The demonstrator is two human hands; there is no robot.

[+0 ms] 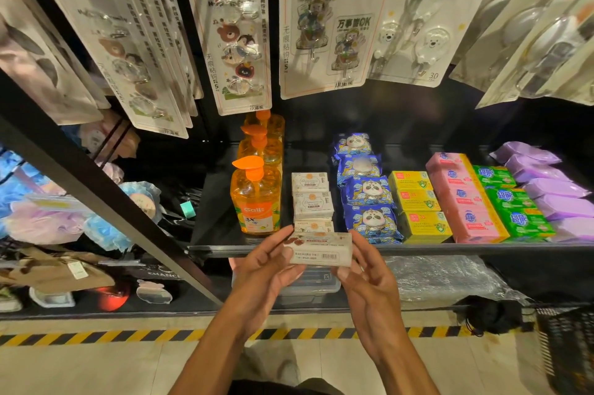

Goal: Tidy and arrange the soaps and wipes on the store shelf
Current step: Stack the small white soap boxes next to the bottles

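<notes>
I hold a white soap box with a barcode in front of the shelf edge. My left hand grips its left end and my right hand grips its right end. Just behind it on the shelf lies a row of matching white soap boxes. To their right run rows of blue panda wipe packs, yellow soap boxes, pink soap packs, green soap packs and purple wipe packs.
Orange pump bottles stand in a line left of the white boxes. Hook packs on cards hang above the shelf. Bath sponges fill the left bay. A clear plastic bin and plastic wrap sit on the lower shelf.
</notes>
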